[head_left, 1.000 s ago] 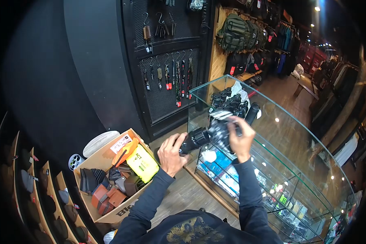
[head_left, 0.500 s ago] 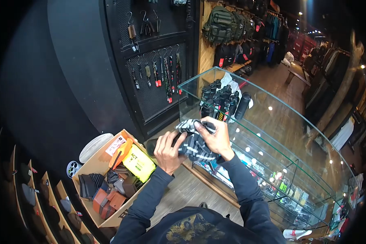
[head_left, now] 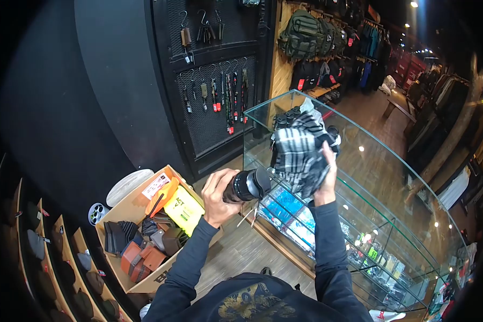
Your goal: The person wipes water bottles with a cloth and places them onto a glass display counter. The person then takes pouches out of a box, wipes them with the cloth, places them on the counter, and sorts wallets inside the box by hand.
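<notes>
In the head view, my left hand [head_left: 218, 197] is wrapped round a black bottle [head_left: 247, 186], whose wide end points right. A pale string hangs just below the bottle. My right hand [head_left: 327, 174] grips a black-and-white plaid cloth [head_left: 298, 150] at its right edge. The cloth is spread out and slightly blurred, apart from the bottle. Behind it stands a glass display case [head_left: 370, 137], with several dark bottles inside partly hidden by the cloth.
On the left is a cardboard box [head_left: 196, 247] holding wallets, a yellow packet [head_left: 182, 209] and an orange pouch. Caps [head_left: 36, 244] fill wooden shelves at far left. Lanyards [head_left: 231, 102] hang on a mesh panel, and backpacks [head_left: 306, 35] line the back wall.
The plaid cloth has come away from the bottle and moved up and right in my right hand, opening out. The bottle, earlier mostly covered, now shows in my left hand.
</notes>
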Demonstrator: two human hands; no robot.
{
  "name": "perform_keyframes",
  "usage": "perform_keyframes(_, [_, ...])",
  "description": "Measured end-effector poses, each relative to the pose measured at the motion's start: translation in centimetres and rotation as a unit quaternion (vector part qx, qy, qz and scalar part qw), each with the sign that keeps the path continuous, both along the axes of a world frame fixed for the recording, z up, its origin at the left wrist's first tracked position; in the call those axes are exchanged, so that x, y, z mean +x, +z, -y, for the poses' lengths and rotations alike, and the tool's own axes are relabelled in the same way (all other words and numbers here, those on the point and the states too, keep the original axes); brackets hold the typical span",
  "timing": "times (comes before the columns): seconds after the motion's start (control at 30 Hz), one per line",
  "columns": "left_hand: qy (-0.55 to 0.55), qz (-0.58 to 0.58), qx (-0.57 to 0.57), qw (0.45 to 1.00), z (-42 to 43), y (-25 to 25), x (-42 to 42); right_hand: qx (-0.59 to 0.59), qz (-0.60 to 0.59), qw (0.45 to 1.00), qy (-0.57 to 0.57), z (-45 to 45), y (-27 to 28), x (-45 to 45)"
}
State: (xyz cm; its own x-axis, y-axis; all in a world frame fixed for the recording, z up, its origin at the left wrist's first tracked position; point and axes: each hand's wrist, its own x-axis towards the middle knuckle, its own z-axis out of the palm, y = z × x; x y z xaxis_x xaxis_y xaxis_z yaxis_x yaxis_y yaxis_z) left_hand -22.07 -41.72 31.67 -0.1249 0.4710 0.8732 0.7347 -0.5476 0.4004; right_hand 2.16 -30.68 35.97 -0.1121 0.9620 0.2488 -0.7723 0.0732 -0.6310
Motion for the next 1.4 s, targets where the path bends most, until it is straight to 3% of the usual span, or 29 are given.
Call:
perform_keyframes(0.03, [-0.004, -0.011, -0.004, 1.000, -0.2, -0.2, 0.2, -0.004, 0.117, 0.985, -0.125, 0.9, 0.0, -1.0])
perform_keyframes(0.07, [-0.010, -0.028, -0.001, 1.000, -0.3, -0.1, 0.4, 0.092, 0.168, 0.973, -0.127, 2.0, 0.3, -1.8])
perform_keyframes(0.1, [-0.015, -0.045, 0.001, 0.999, -0.4, -0.1, 0.7, 0.292, 0.296, 0.902, -0.117, 2.4, 1.1, -1.8])
perform_keyframes(0.17, [0.000, -0.061, -0.017, 0.998, -0.5, -0.3, 0.9, 0.432, 0.404, 0.806, 0.013, 3.5, 2.6, -2.8])
perform_keyframes(0.43, [-0.041, -0.052, -0.047, 0.997, -0.1, -0.6, 1.4, 0.298, 0.294, 0.900, 0.126, 3.3, -0.5, -3.5])
perform_keyframes(0.5, [-0.026, -0.012, -0.041, 0.999, -0.2, -0.9, 1.7, 0.219, 0.266, 0.936, 0.075, 4.1, -1.4, -4.0])
perform_keyframes(0.53, [-0.020, 0.023, -0.035, 0.999, -0.3, -1.1, 1.9, 0.232, 0.294, 0.927, 0.024, 4.0, -3.5, -4.7])
perform_keyframes(0.57, [-0.008, 0.144, -0.060, 0.988, -0.3, -1.1, 2.1, 0.241, 0.323, 0.915, -0.028, 3.8, -5.5, -5.3])
perform_keyframes(0.6, [0.021, 0.178, 0.001, 0.984, -1.1, 0.5, 2.3, 0.339, 0.328, 0.878, -0.085, 6.6, -4.8, -6.6])
perform_keyframes(0.67, [0.040, 0.031, 0.023, 0.998, -2.1, 2.7, 0.3, 0.314, 0.343, 0.869, -0.166, 8.0, -6.4, -8.1])
perform_keyframes(0.73, [-0.001, 0.086, -0.011, 0.996, -2.8, 3.6, -0.4, 0.099, 0.249, 0.949, -0.165, 7.9, -4.0, -8.6])
perform_keyframes(0.8, [-0.148, 0.130, -0.070, 0.978, -2.7, 3.0, -1.7, -0.082, 0.085, 0.975, -0.187, 6.0, -2.7, -7.8])
perform_keyframes(0.83, [-0.215, 0.157, -0.061, 0.962, -3.4, 0.2, -2.9, -0.072, 0.063, 0.984, -0.152, 5.1, -2.1, -6.4])
perform_keyframes(0.93, [-0.418, 0.332, -0.178, 0.827, -2.4, -1.0, -2.0, 0.018, 0.058, 0.990, -0.128, 3.7, -0.7, -4.6])
perform_keyframes(1.03, [-0.494, 0.386, -0.260, 0.735, -1.7, 0.0, -1.0, 0.130, 0.159, 0.949, -0.241, 3.7, 1.3, -4.6])
perform_keyframes(1.07, [-0.500, 0.350, -0.287, 0.739, -1.8, -0.2, -1.4, 0.174, 0.203, 0.927, -0.264, 4.2, 2.6, -4.8])
perform_keyframes(1.13, [-0.442, 0.326, -0.252, 0.797, -2.3, -0.8, -0.2, 0.319, 0.291, 0.854, -0.291, 4.5, 3.6, -5.2])
perform_keyframes(1.17, [-0.394, 0.217, -0.226, 0.864, -2.9, -1.8, -0.5, 0.459, 0.307, 0.774, -0.308, 4.3, 4.0, -5.5])
perform_keyframes(1.23, [-0.409, 0.277, -0.216, 0.842, -3.3, -3.4, 0.8, 0.593, 0.360, 0.654, -0.303, 5.4, 5.0, -6.4])
perform_keyframes(1.27, [-0.436, 0.407, -0.278, 0.753, -3.2, -3.1, 1.4, 0.602, 0.330, 0.656, -0.315, 5.4, 4.9, -7.0])
perform_keyframes(1.3, [-0.441, 0.320, -0.290, 0.787, -5.1, -7.6, 0.0, 0.589, 0.316, 0.670, -0.323, 4.2, 4.3, -6.8])
perform_keyframes(1.4, [-0.502, 0.380, -0.300, 0.717, -3.6, -4.7, 0.8, 0.518, 0.340, 0.705, -0.346, 4.0, 3.0, -7.3])
